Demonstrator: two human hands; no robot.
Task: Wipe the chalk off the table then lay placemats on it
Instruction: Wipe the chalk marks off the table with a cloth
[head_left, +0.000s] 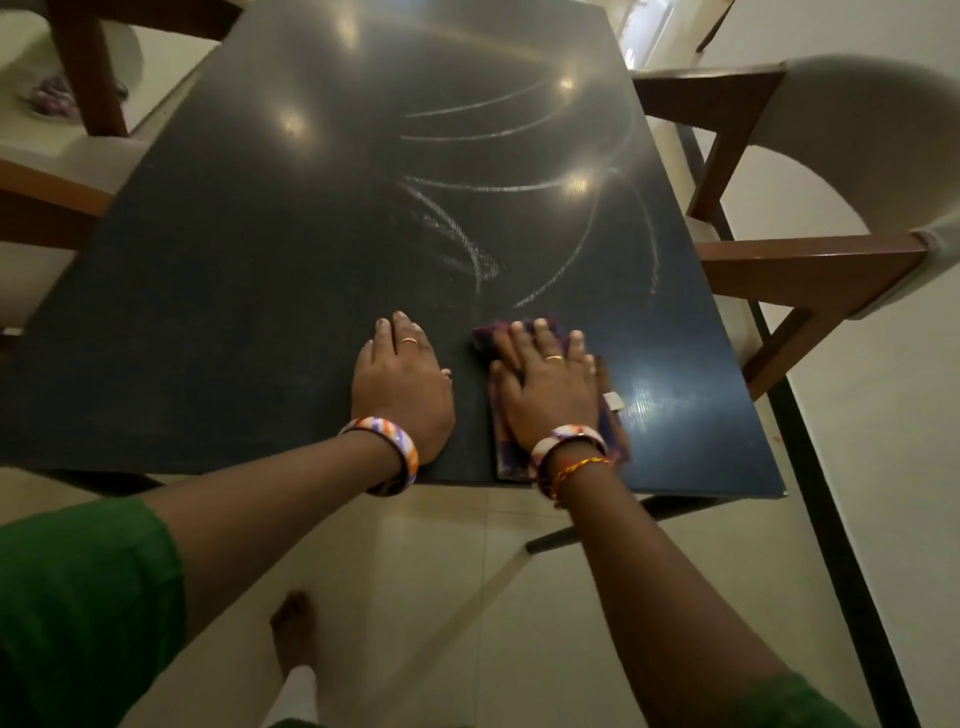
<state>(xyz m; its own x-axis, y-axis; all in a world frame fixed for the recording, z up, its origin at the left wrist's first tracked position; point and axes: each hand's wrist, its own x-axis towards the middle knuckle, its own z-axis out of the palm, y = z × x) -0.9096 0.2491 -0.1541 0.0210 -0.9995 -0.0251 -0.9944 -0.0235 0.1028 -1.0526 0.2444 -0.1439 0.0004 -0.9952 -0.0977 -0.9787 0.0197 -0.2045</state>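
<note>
"Chalk (467, 244) first. Where is it, and what are you wiping with?"

"It lies in pale curved strokes across the middle and far right of the table (234, 270), just beyond my fingertips. My right hand (550, 384) is spread flat, fingers straight, pressing a folded purple cloth (613, 436) onto the near edge. I'm not clutching it, only pinning it under my palm."

"How will that cloth behave?"

"Soft and light, I'd judge, and likely to bunch or slip on so glossy a top. Best to keep the whole palm over its middle and push, not pinch a corner. The chalk looks dusty, so it may smear before it lifts."

"And your other hand?"

"My left hand (400, 384) rests open beside it, fingers together on bare tabletop, holding nothing; it steadies me."

"What about the room?"

"The top is dark and shiny, with ceiling lights reflected in it. Wooden chairs (810, 260) with pale seats stand at both sides, on a pale tiled floor (441, 561). I see no placemats from here."
</note>
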